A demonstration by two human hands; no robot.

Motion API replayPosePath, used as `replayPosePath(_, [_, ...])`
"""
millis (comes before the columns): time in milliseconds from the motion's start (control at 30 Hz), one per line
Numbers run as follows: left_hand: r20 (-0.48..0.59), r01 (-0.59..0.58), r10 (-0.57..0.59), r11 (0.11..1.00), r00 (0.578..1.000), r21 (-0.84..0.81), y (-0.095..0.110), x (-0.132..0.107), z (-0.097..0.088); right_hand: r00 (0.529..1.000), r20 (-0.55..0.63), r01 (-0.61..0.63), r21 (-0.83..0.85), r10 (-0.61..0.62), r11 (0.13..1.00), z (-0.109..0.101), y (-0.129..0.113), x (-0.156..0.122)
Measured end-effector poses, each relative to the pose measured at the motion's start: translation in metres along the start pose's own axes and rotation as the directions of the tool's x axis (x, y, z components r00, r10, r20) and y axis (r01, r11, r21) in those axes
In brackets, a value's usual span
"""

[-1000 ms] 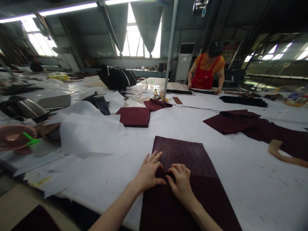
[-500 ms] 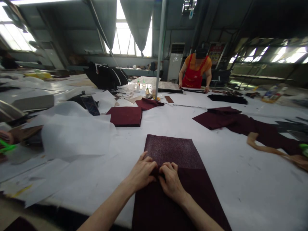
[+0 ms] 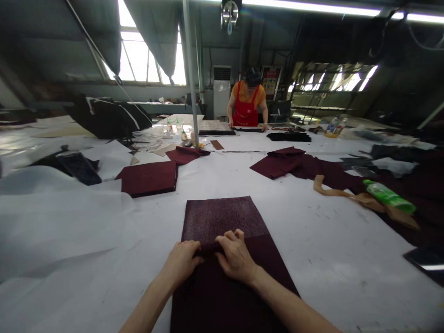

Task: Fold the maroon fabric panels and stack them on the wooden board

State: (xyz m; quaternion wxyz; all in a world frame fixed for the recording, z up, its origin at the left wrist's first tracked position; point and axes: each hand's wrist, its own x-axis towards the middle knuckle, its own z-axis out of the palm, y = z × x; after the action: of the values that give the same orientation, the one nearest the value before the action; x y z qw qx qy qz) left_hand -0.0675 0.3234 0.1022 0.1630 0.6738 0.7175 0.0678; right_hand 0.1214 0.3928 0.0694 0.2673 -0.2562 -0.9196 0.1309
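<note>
A long dark maroon fabric piece (image 3: 222,296) lies flat before me, running off the bottom of the view. Its far end shows a paler, speckled band (image 3: 224,215). Along the border of that band, both hands pinch a raised fold of the cloth between thumbs and fingers. My left hand (image 3: 183,262) grips the fold at the piece's left edge. My right hand (image 3: 237,259) holds it near the middle, a short gap away. What lies under the fold is hidden.
A folded maroon cloth stack (image 3: 149,178) sits at far left, white sheets (image 3: 62,222) nearer. At right are crumpled maroon cloth (image 3: 280,164), a tan strip (image 3: 340,192) and a green bottle (image 3: 390,196). Beyond a pole (image 3: 190,69), a person in a red apron (image 3: 247,111) works.
My view has turned to the right. My left hand has shifted outward to the fabric's left edge, widening the gap between my hands. Both hands still pinch the cloth.
</note>
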Motion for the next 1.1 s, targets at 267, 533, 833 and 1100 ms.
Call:
replayPosePath(267, [-0.074, -0.049, 0.048, 0.999, 0.996, -0.010, -0.013, -0.002, 0.004, 0.955, -0.240, -0.252, -0.341, 0.175, 0.906, -0.095, 0.135, -0.066])
replayPosePath(533, [-0.141, -0.073, 0.062, 0.994, 0.988, -0.079, -0.017, -0.001, 0.007, 0.997, 0.072, 0.013, 0.149, -0.024, 0.989, -0.046, 0.026, 0.018])
replayPosePath(833, [-0.376, -0.087, 0.021, 0.984, 0.926, -0.158, -0.032, -0.018, 0.013, 0.995, 0.056, 0.064, 0.235, -0.079, 0.970, 0.027, -0.001, 0.037])
replayPosePath(1100, [-0.537, -0.185, 0.166, 0.983, 0.827, 0.020, -0.053, -0.030, 0.026, 0.982, -0.006, 0.184, 0.215, -0.188, 0.959, 0.032, 0.006, 0.033])
